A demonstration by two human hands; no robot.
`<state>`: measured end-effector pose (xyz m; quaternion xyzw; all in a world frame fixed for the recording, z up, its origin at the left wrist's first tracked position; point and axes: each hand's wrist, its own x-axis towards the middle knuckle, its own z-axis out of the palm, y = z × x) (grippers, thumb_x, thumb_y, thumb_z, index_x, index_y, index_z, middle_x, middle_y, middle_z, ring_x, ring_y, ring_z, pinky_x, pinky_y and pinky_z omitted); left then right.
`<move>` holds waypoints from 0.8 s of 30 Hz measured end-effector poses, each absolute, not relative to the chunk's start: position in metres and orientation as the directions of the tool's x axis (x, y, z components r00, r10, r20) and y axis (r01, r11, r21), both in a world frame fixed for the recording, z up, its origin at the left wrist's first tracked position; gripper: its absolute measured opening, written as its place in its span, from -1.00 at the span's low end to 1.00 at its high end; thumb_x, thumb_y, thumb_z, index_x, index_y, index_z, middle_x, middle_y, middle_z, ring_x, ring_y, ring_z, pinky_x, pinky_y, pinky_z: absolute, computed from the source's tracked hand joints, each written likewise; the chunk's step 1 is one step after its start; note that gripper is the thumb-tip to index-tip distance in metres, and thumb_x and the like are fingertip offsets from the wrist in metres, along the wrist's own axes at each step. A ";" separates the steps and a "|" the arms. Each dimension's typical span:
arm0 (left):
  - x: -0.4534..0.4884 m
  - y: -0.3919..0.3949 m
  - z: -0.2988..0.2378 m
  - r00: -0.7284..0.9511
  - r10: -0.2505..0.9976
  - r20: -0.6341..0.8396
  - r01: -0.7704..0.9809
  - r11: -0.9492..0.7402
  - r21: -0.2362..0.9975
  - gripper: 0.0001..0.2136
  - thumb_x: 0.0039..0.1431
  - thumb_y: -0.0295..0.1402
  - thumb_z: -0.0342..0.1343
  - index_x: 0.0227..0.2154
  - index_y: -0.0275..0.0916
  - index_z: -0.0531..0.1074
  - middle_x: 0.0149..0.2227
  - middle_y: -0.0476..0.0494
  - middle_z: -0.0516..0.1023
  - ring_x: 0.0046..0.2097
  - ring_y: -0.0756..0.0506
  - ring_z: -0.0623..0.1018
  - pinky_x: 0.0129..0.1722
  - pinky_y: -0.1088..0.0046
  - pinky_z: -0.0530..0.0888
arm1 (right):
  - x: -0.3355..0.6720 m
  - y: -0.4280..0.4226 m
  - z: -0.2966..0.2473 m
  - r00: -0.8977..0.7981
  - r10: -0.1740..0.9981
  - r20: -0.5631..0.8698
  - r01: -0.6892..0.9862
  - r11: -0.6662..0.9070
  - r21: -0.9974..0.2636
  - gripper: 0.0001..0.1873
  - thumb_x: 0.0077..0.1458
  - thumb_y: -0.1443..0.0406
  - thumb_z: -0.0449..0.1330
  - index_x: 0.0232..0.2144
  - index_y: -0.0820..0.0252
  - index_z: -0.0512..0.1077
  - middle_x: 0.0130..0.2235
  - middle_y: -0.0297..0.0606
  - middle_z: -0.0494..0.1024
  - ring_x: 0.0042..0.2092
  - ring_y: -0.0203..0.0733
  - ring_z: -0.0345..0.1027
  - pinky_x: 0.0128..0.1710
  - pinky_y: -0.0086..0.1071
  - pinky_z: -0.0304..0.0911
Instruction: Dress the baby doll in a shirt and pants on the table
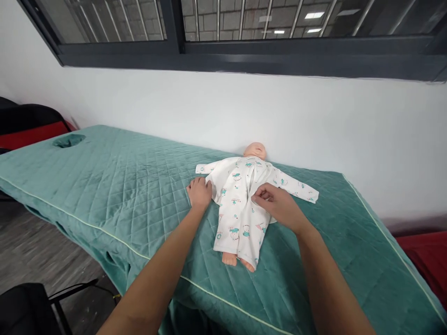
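Doll (255,150), just one, lies on the right part of a single green quilted cover (139,186), its head far, close to the white wall (167,102), its two feet (229,258) near. White printed clothing (232,204) covers it, two sleeves spread left and right. Of two bare hands, the left hand (200,191) rests at the clothing's left edge, fingers bent; I cannot tell whether it grips cloth. The right hand (274,201) is at the middle, thumb and fingers drawn together, any pinched fabric hidden. One hole (69,140) shows far left.
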<state>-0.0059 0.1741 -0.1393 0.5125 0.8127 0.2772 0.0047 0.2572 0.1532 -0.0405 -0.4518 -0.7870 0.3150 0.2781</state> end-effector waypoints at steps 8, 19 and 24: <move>-0.006 0.177 -0.143 -0.483 0.818 0.312 0.833 0.320 0.450 -0.72 0.36 -0.25 -0.12 -0.29 -0.19 0.48 -0.04 -0.31 0.59 0.07 -0.33 0.50 0.07 0.01 0.39 | 0.259 0.220 -0.042 0.134 0.933 0.333 0.612 0.186 -0.769 -0.62 0.09 0.06 0.21 -0.13 0.17 0.42 -0.10 -0.11 0.59 -0.22 -0.10 0.44 -0.14 -0.26 0.25; -0.005 0.165 -0.137 -0.443 0.773 0.454 0.752 0.045 0.658 -0.59 0.44 -0.14 -0.22 -0.42 -0.18 0.40 -0.33 -0.15 0.56 -0.19 -0.15 0.55 -0.11 0.25 0.52 | 0.246 0.283 -0.074 0.209 0.961 0.179 0.561 0.032 -0.827 -0.72 0.10 0.09 0.14 -0.49 0.15 0.40 -0.38 -0.24 0.54 -0.30 -0.12 0.35 -0.23 -0.28 0.24; 0.018 0.143 -0.111 -0.311 0.705 0.637 0.726 -0.257 0.638 -0.69 0.45 -0.20 -0.17 -0.15 -0.16 0.48 -0.13 -0.15 0.64 -0.07 -0.12 0.61 -0.03 0.26 0.57 | 0.252 0.281 -0.077 0.143 0.989 0.029 -0.078 0.040 -0.996 -0.64 0.00 0.08 0.29 -0.56 0.11 0.24 -0.62 -0.51 0.21 -0.56 -0.35 0.06 -0.57 -0.43 0.02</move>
